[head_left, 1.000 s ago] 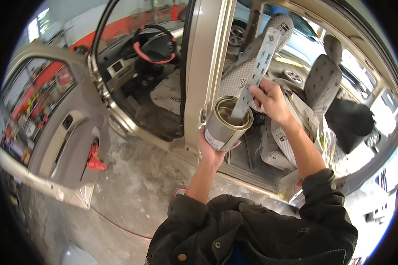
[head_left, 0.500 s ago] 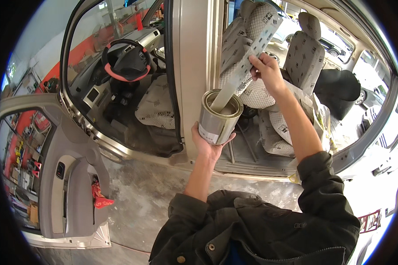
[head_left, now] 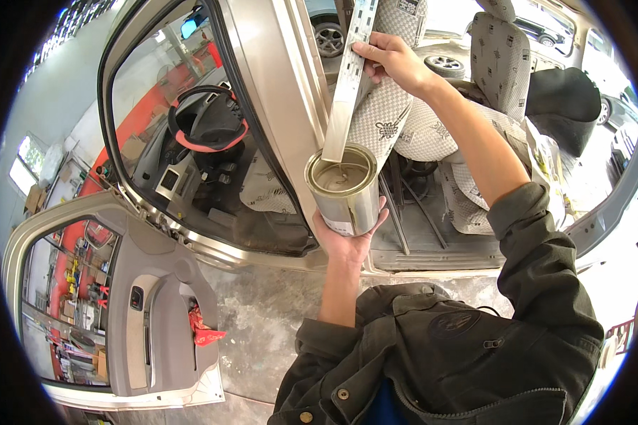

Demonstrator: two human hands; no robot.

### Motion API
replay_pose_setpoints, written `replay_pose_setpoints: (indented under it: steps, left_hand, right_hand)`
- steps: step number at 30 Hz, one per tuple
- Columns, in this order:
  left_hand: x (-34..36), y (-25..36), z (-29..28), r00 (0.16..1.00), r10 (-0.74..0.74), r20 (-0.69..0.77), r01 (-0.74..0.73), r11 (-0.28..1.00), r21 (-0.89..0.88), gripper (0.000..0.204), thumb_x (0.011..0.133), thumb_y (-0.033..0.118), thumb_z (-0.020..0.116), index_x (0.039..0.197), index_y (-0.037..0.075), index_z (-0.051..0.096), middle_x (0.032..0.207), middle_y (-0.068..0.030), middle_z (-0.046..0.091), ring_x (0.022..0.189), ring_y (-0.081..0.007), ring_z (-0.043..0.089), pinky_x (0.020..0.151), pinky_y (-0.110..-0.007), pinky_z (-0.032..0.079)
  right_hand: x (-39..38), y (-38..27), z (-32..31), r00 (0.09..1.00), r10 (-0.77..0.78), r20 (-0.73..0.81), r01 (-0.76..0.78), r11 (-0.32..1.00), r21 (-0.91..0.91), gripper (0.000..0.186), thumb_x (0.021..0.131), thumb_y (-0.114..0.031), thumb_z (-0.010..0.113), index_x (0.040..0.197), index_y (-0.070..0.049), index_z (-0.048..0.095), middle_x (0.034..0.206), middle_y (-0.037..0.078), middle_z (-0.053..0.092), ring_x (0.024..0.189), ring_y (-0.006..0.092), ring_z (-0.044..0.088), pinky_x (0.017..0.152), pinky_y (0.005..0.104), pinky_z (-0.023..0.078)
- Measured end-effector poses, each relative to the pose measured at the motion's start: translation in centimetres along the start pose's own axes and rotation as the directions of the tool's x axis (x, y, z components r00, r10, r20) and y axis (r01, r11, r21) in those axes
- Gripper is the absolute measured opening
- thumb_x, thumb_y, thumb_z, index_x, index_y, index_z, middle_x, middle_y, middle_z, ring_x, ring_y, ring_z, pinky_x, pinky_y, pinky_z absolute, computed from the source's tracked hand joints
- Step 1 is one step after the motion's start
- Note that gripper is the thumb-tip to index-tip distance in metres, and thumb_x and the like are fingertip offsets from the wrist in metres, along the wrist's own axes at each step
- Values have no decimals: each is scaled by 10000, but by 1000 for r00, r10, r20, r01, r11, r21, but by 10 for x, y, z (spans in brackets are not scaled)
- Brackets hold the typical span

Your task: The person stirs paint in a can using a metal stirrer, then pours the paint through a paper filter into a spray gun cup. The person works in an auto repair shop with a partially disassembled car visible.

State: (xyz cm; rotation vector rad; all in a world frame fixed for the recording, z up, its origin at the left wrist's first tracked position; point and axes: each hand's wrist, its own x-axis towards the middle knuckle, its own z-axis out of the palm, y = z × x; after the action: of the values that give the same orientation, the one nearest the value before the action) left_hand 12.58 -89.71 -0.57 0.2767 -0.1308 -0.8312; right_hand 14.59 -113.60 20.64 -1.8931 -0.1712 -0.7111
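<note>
An open metal paint can (head_left: 358, 207) rests on my left hand (head_left: 346, 244), whose fingers wrap its base from below. Greyish-beige paint (head_left: 339, 183) with a curled trail on its surface shows inside. A long flat stirring stick (head_left: 349, 99), pale with dark marks along its upper half, is pinched in my right hand (head_left: 390, 60) near its top. It leans slightly, its lower end at the far inner rim of the can, apparently above the paint. Both arms are in rolled dark sleeves.
Ahead is a beige vehicle with a door pillar (head_left: 269, 85); a steering wheel (head_left: 209, 119) shows left of it, patterned seats (head_left: 500, 67) to the right. An open door (head_left: 156, 304) with a red cloth (head_left: 204, 329) in its pocket stands at left. Concrete floor (head_left: 262, 319) lies below.
My right hand has raised the stick, and its lower end has come up out of the can's middle to the far rim. The view has shifted; the stick stands more upright.
</note>
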Motion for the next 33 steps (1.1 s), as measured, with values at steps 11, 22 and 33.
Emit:
replay_pose_setpoints:
  steps: [11, 22, 33]
  left_hand:
    - [-29, -3, -5, 997, 74, -26, -74, 997, -7, 808, 975, 684, 249, 1542, 126, 391, 1448, -180, 539, 1244, -443, 590, 938, -673, 523]
    - [-168, 101, -47, 918, 373, -136, -395, 893, -215, 644, 972, 641, 406, 1408, 197, 572, 1403, -87, 606, 1240, -362, 607, 908, -708, 520]
    - [-456, 292, -103, 625, 726, -287, -726, 676, 127, 662, 975, 618, 362, 1454, 191, 528, 1434, -96, 587, 1267, -360, 606, 952, -688, 511]
  right_hand:
    - [-30, -6, 25, 996, -76, -54, 76, 997, -4, 244, 1018, -263, 648, 1098, -34, 682, 910, -3, 648, 782, 91, 560, 704, 276, 461]
    - [-71, -68, 260, 837, -287, 466, 245, 958, 149, 131, 1034, -145, 638, 989, -23, 655, 773, -42, 574, 658, 41, 480, 576, 207, 358]
    - [-140, -214, 609, 618, -498, 608, 217, 852, 477, 117, 1010, -119, 661, 990, -6, 683, 779, -18, 633, 665, 45, 540, 584, 220, 411]
